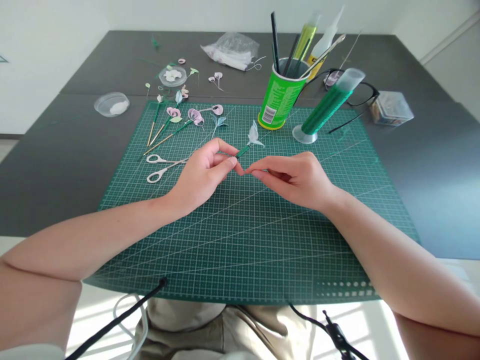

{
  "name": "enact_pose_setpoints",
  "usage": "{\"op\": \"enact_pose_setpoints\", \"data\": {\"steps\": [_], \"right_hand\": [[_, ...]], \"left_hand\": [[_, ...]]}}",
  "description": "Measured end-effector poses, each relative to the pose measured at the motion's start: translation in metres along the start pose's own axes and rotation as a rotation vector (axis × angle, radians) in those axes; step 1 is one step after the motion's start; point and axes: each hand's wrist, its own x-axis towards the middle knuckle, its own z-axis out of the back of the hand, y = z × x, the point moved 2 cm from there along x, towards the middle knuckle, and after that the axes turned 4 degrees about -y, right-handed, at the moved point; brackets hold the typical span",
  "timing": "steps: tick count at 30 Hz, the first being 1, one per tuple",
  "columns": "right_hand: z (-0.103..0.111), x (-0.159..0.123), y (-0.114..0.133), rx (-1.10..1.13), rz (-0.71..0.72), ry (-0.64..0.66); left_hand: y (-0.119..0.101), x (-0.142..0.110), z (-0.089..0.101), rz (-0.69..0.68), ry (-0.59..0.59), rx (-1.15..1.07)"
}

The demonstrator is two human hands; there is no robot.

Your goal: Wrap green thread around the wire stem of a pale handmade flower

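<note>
My left hand (206, 172) is over the middle of the green cutting mat (240, 250). Its thumb and fingers pinch the green-wrapped stem of a pale blue artificial flower (254, 134), whose petals point up and away. Just to the right, my right hand (296, 177) is closed in a pinch, its fingertips near those of the left. Whatever lies in that pinch is too small to make out. White-handled scissors (157, 174) rest on the mat beside my left hand, their blades partly hidden by it. Behind it lies another pale blue flower (218, 122).
Pink flowers on sticks (195, 117) lie at the back left, near two small clear dishes (172, 76). A green can (279, 97) of tools, a green-wrapped tube (328, 107), black-framed glasses (371, 90) and a clear box (392, 107) stand at the right. A plastic bag (234, 50) sits farther back.
</note>
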Motion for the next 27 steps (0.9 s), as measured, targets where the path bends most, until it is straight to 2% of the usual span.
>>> {"op": "enact_pose_setpoints", "data": {"steps": [4,7,10,13,16,21,27], "right_hand": [[0.003,0.0,0.008,0.016,0.083,-0.014],[0.006,0.0,0.013,0.111,0.05,-0.055],[0.011,0.001,0.015,0.185,-0.112,-0.084],[0.014,0.001,0.013,0.15,-0.332,-0.045],[0.014,0.001,0.01,0.103,-0.453,-0.033],[0.013,0.003,0.006,0.079,-0.502,-0.09],[0.012,0.004,0.003,0.084,-0.502,-0.096]], "left_hand": [[0.007,0.0,-0.001,-0.099,0.111,0.271],[0.008,-0.001,-0.002,-0.103,0.163,0.371],[0.006,-0.002,-0.005,-0.073,0.267,0.411],[0.004,-0.003,-0.008,-0.077,0.41,0.383],[0.004,-0.007,-0.01,-0.122,0.505,0.355],[0.007,-0.01,-0.01,-0.12,0.532,0.321],[0.006,-0.011,-0.01,-0.047,0.546,0.304]]}}
